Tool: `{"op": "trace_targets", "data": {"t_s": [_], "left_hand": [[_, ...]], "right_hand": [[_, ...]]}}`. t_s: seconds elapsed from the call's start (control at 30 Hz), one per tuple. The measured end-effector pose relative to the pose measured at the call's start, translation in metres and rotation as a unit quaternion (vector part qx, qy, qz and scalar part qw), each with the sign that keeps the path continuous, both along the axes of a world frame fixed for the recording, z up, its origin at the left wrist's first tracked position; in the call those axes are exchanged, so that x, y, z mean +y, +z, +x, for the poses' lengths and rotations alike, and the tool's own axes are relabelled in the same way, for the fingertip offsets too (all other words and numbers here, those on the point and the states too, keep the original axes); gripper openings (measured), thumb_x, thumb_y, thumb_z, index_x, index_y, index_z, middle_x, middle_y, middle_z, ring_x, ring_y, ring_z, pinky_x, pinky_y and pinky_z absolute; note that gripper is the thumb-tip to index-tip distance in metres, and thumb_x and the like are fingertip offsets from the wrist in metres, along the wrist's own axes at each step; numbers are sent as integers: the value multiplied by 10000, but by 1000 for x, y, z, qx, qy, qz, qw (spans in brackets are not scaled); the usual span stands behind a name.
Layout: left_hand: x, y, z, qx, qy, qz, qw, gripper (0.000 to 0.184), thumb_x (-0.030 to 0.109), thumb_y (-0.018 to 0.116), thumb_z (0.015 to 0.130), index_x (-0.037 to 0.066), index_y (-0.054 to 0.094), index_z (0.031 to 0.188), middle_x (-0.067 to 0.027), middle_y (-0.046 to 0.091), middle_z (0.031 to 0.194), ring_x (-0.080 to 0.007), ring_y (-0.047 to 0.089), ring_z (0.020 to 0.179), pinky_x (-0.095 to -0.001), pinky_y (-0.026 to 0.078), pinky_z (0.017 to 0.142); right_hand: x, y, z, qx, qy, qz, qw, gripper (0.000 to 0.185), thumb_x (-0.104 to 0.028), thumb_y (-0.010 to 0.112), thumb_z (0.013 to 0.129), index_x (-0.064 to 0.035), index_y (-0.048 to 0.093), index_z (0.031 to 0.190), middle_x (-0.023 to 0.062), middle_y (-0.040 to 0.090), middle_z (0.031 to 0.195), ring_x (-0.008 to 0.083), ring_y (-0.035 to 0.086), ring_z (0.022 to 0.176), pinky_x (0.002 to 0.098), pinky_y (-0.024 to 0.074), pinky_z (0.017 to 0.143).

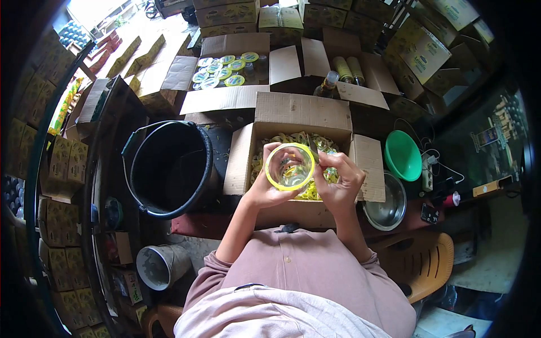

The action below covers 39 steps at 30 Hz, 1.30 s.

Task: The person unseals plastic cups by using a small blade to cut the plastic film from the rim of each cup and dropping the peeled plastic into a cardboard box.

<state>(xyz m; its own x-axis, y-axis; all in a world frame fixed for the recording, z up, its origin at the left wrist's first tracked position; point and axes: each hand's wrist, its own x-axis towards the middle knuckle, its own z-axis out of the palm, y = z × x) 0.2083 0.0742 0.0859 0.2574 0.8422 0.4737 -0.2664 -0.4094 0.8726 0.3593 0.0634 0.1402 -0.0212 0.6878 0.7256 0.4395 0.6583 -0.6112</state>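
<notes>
A clear plastic cup (288, 169) with a bright yellow rim is tilted so that its round end faces me. My left hand (260, 188) wraps around its left side and underside. On the other side, my right hand (340, 179) is closed on a knife (314, 149), whose dark thin blade points up along the cup's rim. The fingers partly hide the knife's handle. Below both hands stands an open cardboard box (301, 110), flaps spread, holding many yellow and pale strips (309, 194).
A large black bucket (209, 163) stands left of the box. To the right are a green bowl (402, 155), a metal bowl (389, 203) and a power strip (428, 174). Behind stand a bottle (326, 87) and an open carton (225, 97) of yellow-lidded cups.
</notes>
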Motion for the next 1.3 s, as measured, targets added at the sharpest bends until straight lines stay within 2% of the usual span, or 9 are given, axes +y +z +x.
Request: {"op": "trace_targets", "data": {"t_s": [0.1,0.23,0.37,0.5,0.8,1.0,1.1,1.2,1.3], "left_hand": [[3,-2,2,-60,-35,-5,998,683,81,709,667,46,299,1212,-109,429,1126,-200,426,1098,-345,349,952],[0,-1,4,-40,21,-21,999,648,43,663,698,31,298,1233,-118,417,1171,-212,421,1128,-347,336,967],[0,-3,15,-41,104,-19,994,669,27,696,665,28,310,1212,-113,422,1135,-204,441,1093,-320,362,938],[3,-6,12,20,125,12,992,643,37,721,643,33,347,1166,-103,437,1074,-203,466,1049,-322,391,901],[0,3,-4,75,45,-3,996,627,57,739,572,22,435,1119,-92,458,1077,-208,474,1030,-320,374,910],[3,11,-11,101,-3,46,994,605,95,725,551,20,471,1095,-89,484,1055,-202,485,1014,-305,368,910],[1,15,-12,104,-25,33,994,607,91,727,548,17,473,1094,-86,479,1051,-196,489,1008,-306,375,902],[3,10,-13,83,-60,28,994,624,96,726,553,11,459,1111,-81,456,1080,-182,487,1007,-305,381,900],[0,7,-7,31,-37,-20,999,654,116,759,570,10,433,1127,-83,424,1116,-174,484,1007,-309,391,906]], "right_hand": [[-1,-6,-2,-7,-19,11,1000,258,60,659,646,-42,645,882,67,606,687,139,603,592,242,474,547],[-3,-10,-4,-17,-54,14,998,243,49,658,658,-49,644,880,62,603,701,142,599,588,250,473,547],[-3,-16,-10,-21,-69,29,997,259,42,651,668,-60,640,906,56,599,707,145,600,598,260,475,548],[-2,-16,-9,-30,-82,18,996,291,47,646,659,-69,638,926,53,592,696,148,591,593,263,472,543],[3,-10,3,-52,-30,21,998,328,57,630,636,-94,645,926,55,584,688,171,581,599,280,467,536],[4,-6,5,-64,0,10,998,336,68,628,633,-92,646,928,55,577,675,173,578,596,284,463,529],[6,-8,6,-67,13,15,998,355,78,629,624,-94,647,935,56,576,672,172,578,591,283,463,526],[6,-9,6,-56,21,15,998,369,84,630,616,-93,647,941,57,585,683,166,583,592,275,465,528],[5,-7,4,-43,8,8,999,372,81,633,613,-90,646,943,60,597,701,160,589,596,263,467,534]]}}
